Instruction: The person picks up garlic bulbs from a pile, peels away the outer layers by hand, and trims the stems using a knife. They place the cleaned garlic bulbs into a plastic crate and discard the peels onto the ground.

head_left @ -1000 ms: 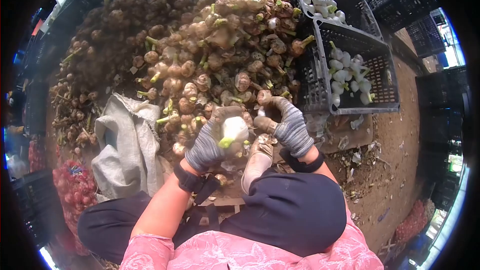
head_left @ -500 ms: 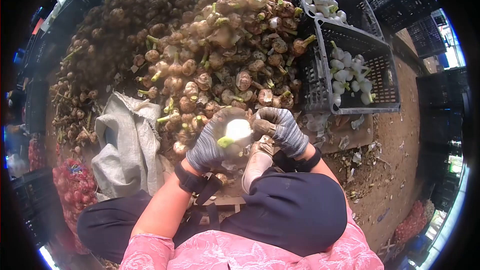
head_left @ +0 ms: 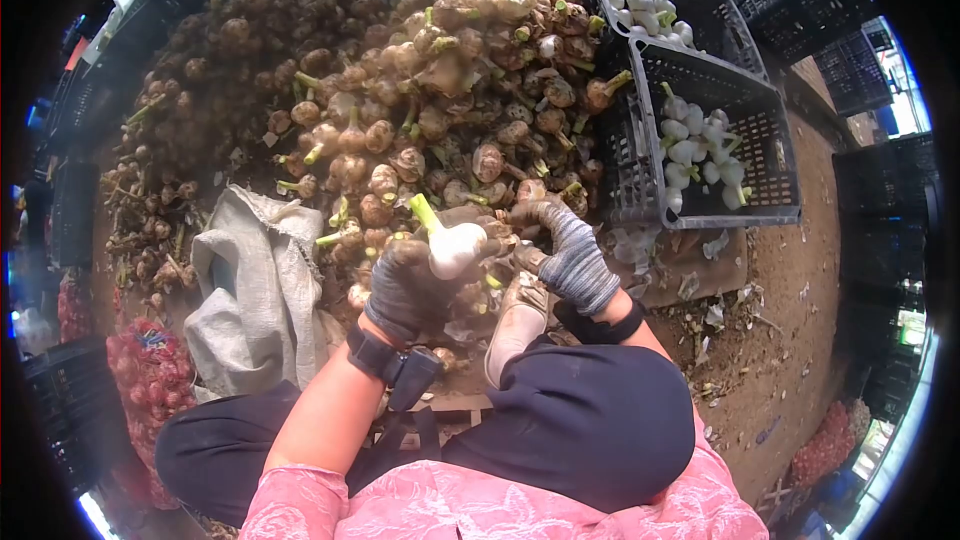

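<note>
A white, peeled garlic bulb (head_left: 457, 251) with a short green stem sits in my left hand (head_left: 408, 285), whose gloved fingers are closed around it. The stem points up and to the left. Just right of the bulb is my right hand (head_left: 568, 252), also in a grey glove with soiled fingertips. Its thumb and fingers are apart, and I see nothing held between them. Beyond both hands rises a large heap of unpeeled garlic (head_left: 440, 120), brownish with cut stems.
Black crates (head_left: 720, 210) at the right hold white garlic bulbs (head_left: 700, 145). A pale woven sack (head_left: 250, 290) lies left of my hands. Red net bags (head_left: 150, 370) stand farther left. Peel scraps litter the ground, and my shoe (head_left: 517, 325) is below my hands.
The garlic bulb has turned in my left hand, so its stem now points upward instead of down-left. My right hand's fingers have spread from a closed pose.
</note>
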A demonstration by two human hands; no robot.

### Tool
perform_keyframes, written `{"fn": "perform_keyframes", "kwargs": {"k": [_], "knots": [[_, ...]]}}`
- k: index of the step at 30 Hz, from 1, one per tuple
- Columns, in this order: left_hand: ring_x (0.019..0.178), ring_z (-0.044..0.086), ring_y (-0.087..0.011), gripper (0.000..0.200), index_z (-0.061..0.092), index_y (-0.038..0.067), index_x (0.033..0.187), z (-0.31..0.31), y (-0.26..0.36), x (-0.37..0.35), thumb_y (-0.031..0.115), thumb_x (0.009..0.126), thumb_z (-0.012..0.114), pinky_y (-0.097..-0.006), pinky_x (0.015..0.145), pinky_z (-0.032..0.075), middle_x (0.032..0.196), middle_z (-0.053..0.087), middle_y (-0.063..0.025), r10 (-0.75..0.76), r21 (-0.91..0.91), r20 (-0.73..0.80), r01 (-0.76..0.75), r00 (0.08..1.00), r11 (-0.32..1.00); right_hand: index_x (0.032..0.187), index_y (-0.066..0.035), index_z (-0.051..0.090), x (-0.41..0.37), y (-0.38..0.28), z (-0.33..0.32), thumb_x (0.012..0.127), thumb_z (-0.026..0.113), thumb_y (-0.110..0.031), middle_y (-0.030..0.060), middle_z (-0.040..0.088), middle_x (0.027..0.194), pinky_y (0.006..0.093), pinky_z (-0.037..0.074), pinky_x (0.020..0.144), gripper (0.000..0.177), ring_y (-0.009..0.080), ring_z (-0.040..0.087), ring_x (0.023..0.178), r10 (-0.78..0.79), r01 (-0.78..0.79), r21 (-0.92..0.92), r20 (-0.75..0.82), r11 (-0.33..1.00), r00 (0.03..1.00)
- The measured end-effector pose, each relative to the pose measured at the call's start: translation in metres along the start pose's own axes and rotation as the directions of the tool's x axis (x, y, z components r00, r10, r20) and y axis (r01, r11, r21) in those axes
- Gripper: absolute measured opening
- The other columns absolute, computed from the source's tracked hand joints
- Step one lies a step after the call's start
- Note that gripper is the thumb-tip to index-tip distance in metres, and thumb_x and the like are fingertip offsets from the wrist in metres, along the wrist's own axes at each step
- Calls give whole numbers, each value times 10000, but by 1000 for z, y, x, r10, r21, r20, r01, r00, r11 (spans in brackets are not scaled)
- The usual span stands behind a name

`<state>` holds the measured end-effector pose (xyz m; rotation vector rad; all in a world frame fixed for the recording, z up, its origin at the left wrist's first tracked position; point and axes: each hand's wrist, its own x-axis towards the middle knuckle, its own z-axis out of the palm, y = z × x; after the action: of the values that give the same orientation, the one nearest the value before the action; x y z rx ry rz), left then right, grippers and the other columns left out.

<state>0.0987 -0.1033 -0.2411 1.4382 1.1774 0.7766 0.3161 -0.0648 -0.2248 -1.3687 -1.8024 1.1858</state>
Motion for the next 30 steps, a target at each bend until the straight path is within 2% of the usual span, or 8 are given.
{"fn": "perform_keyframes", "kwargs": {"k": [1, 2, 10, 13, 18, 21, 25, 30], "knots": [[895, 604, -247, 527, 483, 84, 1208, -1, 17, 0, 329, 758, 605, -371, 775, 493, 1077, 589, -136, -147, -667, 119, 189, 982, 720, 1072, -36, 569, 0, -12, -3, 694, 689, -81, 122, 616, 930, 307, 479, 735, 399, 171, 599, 839, -23, 20, 76, 29, 997, 999], [883, 599, -237, 546, 480, 78, 1209, -1, 25, 0, 365, 763, 606, -390, 777, 489, 1068, 590, -126, -171, -948, 304, 315, 937, 39, 1125, -44, 549, 1, -23, -6, 693, 699, -91, 124, 609, 982, 310, 476, 754, 460, 178, 597, 898, -48, 39, 152, 56, 988, 997], [850, 598, -232, 493, 524, 63, 1130, 9, 23, 3, 375, 760, 619, -385, 773, 489, 986, 603, -113, -368, -954, 245, 291, 897, 75, 1046, -34, 597, 8, -39, -2, 682, 757, -220, 68, 590, 870, 262, 464, 670, 439, 136, 559, 730, -189, 187, 32, 135, 982, 973], [839, 556, -183, 458, 500, 39, 1081, 16, 16, 6, 312, 740, 635, -318, 763, 476, 912, 551, -66, -272, -821, 111, 242, 956, 518, 913, -19, 603, 7, -46, -1, 691, 760, -179, 33, 588, 774, 238, 456, 642, 316, 82, 530, 692, -110, 95, 137, 108, 986, 988], [775, 542, -143, 529, 490, 30, 1083, 17, 27, -2, 350, 693, 653, -257, 693, 465, 890, 545, -52, -318, -904, 171, 276, 933, 326, 925, -16, 599, 2, -36, 0, 680, 771, -121, 10, 611, 837, 232, 467, 681, 317, 61, 535, 744, 29, -134, 437, 238, 889, 971], [776, 545, -147, 533, 484, 31, 1090, 15, 35, 0, 338, 687, 650, -260, 688, 468, 897, 547, -49, -328, -886, 164, 285, 930, 365, 930, -22, 598, -2, -32, -1, 681, 773, -126, 4, 609, 818, 228, 468, 691, 322, 52, 535, 749, 46, -216, 661, 265, 718, 963], [803, 549, -149, 528, 479, 31, 1102, 13, 41, 3, 295, 675, 642, -269, 696, 470, 914, 548, -60, -302, -778, 113, 273, 947, 566, 937, -23, 597, 1, -34, -6, 657, 793, -138, 6, 612, 812, 230, 470, 679, 360, 55, 539, 740, -86, 4, 366, 210, 931, 974], [824, 552, -150, 504, 476, 27, 1111, 8, 44, 3, 247, 683, 627, -268, 714, 473, 915, 550, -62, -245, -721, 121, 255, 962, 644, 910, -25, 593, -2, -33, -4, 629, 815, -177, -2, 603, 815, 227, 467, 671, 389, 56, 532, 730, 15, -164, 576, 254, 801, 967]]}}
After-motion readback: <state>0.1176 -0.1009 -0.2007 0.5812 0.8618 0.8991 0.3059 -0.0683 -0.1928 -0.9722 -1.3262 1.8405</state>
